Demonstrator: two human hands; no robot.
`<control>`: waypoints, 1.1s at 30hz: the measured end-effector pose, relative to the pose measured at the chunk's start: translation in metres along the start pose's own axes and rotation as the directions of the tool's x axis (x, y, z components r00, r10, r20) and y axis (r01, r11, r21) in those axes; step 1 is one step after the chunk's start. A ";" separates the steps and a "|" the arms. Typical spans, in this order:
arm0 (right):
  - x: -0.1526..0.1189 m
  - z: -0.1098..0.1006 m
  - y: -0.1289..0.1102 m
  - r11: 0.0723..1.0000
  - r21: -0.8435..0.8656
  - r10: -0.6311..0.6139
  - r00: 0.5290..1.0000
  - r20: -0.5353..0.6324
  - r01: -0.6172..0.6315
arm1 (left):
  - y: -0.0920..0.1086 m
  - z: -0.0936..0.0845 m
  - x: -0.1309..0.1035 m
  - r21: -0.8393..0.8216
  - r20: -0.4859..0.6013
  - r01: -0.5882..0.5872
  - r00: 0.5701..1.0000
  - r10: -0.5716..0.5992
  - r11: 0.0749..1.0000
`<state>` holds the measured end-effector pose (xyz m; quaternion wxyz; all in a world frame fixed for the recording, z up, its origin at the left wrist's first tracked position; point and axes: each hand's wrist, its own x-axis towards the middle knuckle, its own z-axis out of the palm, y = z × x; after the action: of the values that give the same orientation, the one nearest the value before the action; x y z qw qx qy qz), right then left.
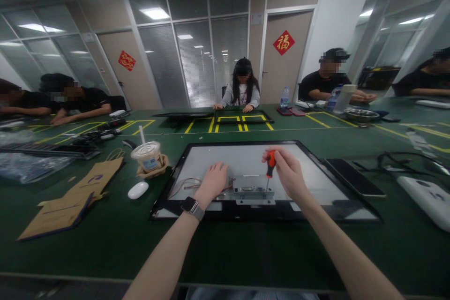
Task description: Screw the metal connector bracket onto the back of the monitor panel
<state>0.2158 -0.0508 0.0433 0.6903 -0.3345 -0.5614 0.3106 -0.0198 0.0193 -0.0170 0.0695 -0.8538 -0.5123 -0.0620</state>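
A screwdriver (270, 165) with a red and black handle is gripped in my right hand (290, 171). Its shaft points down to the right part of a silver metal bracket (253, 190) with connector ports along it. The bracket lies on the back of a flat display panel (207, 154) with a black frame. My left hand (215, 179), a watch on its wrist, rests on the panel just left of the bracket with its fingers stretched out. Thin wires (186, 185) run out from beneath that hand; its thumb side is partly hidden.
An iced drink cup (146, 155), a white mouse (138, 190) and a paper bag (75, 197) lie to the left. On the right are a black phone-like slab (353, 177) and a white device (427, 201). A person (242, 86) sits opposite at another frame (242, 123).
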 end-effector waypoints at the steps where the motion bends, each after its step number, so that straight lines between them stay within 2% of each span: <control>1: 0.000 0.000 0.001 1.000 -0.004 -0.008 1.000 -0.009 0.008 | 0.000 0.000 0.000 -0.001 0.002 0.001 1.000 -0.001 1.000; 8: 0.000 -0.001 -0.003 0.992 -0.129 -0.023 0.999 -0.038 0.018 | 0.000 -0.002 -0.001 0.000 0.001 -0.004 1.000 0.004 1.000; 15: 0.000 0.000 -0.002 0.997 -0.069 -0.018 1.000 -0.021 0.017 | 0.002 -0.005 -0.002 0.007 0.002 -0.007 1.000 0.007 1.000; 19: 0.000 0.000 -0.004 0.990 -0.141 -0.035 0.998 -0.049 0.028 | 0.002 -0.006 -0.002 0.007 0.011 -0.004 1.000 0.004 1.000; 24: 0.000 0.002 -0.008 0.994 -0.105 -0.016 1.000 0.003 0.016 | 0.001 -0.002 -0.001 0.013 -0.017 -0.011 1.000 0.012 1.000; 28: 0.001 0.002 -0.003 0.998 -0.044 -0.037 0.999 0.003 0.038 | 0.000 0.002 0.000 0.017 -0.042 -0.018 0.999 0.019 1.000; 33: 0.002 -0.004 0.003 0.995 -0.093 -0.036 0.999 -0.003 0.035 | 0.000 0.001 0.000 0.020 -0.026 -0.014 1.000 0.015 1.000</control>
<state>0.2204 -0.0478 0.0413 0.6807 -0.3570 -0.5794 0.2712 -0.0202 0.0194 -0.0180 0.0850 -0.8559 -0.5056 -0.0676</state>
